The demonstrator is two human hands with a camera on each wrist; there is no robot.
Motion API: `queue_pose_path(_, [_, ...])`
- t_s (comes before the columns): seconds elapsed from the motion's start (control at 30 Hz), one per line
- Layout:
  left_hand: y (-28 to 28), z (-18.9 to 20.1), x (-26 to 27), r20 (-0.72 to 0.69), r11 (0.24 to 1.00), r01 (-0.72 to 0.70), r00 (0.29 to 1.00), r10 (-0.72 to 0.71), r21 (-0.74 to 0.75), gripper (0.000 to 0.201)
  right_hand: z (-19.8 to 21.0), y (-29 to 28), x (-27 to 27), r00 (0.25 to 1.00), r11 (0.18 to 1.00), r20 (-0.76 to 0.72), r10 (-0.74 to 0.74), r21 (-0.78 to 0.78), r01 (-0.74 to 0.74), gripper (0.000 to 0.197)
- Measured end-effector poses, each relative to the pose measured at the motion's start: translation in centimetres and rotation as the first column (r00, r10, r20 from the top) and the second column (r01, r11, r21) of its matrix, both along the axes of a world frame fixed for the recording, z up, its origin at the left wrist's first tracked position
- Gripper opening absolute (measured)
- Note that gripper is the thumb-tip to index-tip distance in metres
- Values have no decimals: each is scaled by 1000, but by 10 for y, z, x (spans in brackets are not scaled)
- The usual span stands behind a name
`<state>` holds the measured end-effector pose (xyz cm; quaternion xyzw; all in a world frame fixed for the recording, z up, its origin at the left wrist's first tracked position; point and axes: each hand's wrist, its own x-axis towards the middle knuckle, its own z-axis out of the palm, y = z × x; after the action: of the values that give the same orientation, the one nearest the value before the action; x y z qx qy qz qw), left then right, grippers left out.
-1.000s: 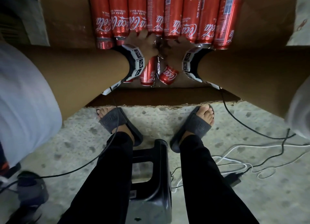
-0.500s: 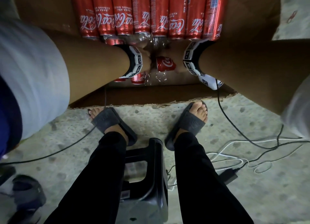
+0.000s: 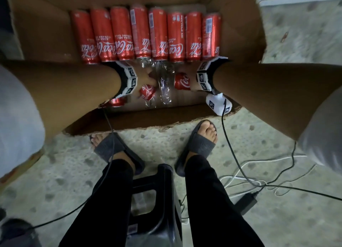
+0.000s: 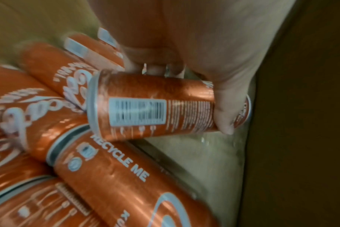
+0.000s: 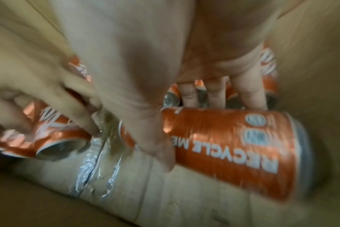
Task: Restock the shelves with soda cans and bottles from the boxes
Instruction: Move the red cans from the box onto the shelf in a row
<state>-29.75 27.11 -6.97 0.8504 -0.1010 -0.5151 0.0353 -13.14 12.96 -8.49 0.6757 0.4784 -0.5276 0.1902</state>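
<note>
Red cans (image 3: 159, 35): eight rowed, three loose.

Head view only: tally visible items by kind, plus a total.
Coca-Cola cans: 11 (8 in the back row, 1 in the left hand, 1 in the right hand, 1 under the left wrist)
cardboard box: 1
plastic wrap: 1
black stool: 1
Total: 14

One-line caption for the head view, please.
Seated over an open cardboard box, the left hand and right hand each grip a red soda can near a row of cans.
</note>
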Motion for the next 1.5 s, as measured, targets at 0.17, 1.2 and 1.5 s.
queue_pose_path(0.17, [14,35,-18,13,835,-534,842,540,-134,85,52,-26,5,998,995,35,-60,75,58,88])
queue_pose_path(1.2, [-45,647,-129,-261,-455,-586,-388,884,-671,37,644,-85,-107,389,330,-465,-795,206,921,56])
queue_pose_path(1.5, [9,813,-133,-441,-515,-207,-317,840,-832,38,819,-31,-99,412,124,-695,-589,426,896,28])
